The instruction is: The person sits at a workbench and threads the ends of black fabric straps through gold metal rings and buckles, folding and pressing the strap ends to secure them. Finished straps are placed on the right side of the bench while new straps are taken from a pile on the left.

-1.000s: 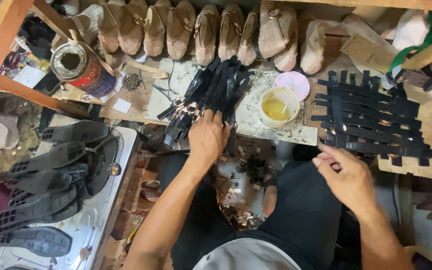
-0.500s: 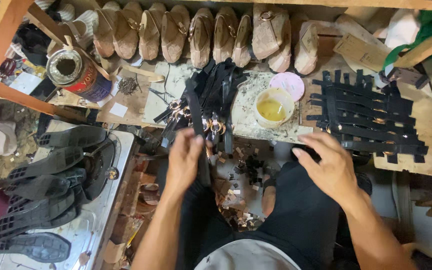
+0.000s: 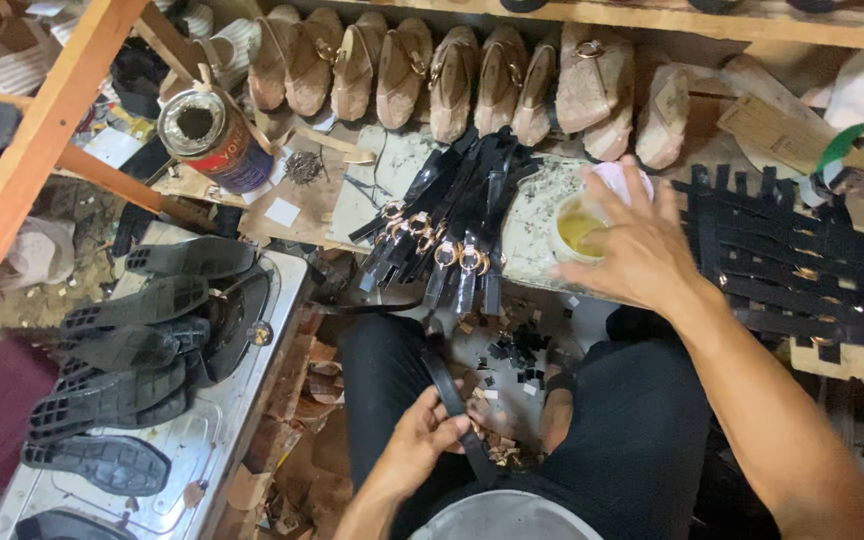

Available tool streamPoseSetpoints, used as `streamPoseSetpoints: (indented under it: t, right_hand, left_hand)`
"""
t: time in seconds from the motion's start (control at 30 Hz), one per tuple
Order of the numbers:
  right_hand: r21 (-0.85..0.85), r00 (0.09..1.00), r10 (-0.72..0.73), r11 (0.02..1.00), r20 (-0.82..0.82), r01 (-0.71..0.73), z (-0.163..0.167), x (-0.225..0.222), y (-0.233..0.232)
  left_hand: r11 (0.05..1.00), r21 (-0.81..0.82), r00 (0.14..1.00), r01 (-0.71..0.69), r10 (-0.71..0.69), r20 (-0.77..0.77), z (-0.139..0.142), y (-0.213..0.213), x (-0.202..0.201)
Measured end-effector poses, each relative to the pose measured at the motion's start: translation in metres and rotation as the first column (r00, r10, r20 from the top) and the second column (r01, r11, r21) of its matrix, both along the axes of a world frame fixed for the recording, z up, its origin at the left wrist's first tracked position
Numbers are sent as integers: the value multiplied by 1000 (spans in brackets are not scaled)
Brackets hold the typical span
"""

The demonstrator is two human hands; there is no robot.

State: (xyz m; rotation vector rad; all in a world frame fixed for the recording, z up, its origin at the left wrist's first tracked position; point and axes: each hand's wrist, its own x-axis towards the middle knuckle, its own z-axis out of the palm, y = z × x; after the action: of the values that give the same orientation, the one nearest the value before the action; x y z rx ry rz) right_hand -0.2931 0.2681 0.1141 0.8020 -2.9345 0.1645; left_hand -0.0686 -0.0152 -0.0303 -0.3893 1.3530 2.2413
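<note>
Down in the lap, the left hand [image 3: 430, 436] has its fingers clamped on a black strap [image 3: 449, 395]. Further out, the right hand [image 3: 634, 245], fingers spread, hovers over the small glue cup [image 3: 572, 229], beside the pile of buckled black straps [image 3: 452, 215].

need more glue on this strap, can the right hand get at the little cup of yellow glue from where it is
Probably yes: the right hand hovers right over the cup of yellow glue with nothing between them, while the left hand holds the black strap.

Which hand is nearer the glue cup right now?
Right. The right hand hovers over the glue cup, partly covering it; the left hand is down at the lap, holding a black strap.
</note>
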Motion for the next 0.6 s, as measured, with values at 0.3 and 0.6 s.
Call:
streamPoseSetpoints:
  t: [0.3, 0.6]
  right_hand:
    - [-158, 991, -35, 987, -129, 14, -19, 19, 15]
    - [82, 994, -31, 996, 106, 22, -1, -12, -3]
  left_hand:
    - [998, -6, 998, -58, 58, -9, 12, 9, -29]
    - [994, -63, 993, -90, 84, -88, 26, 34, -33]
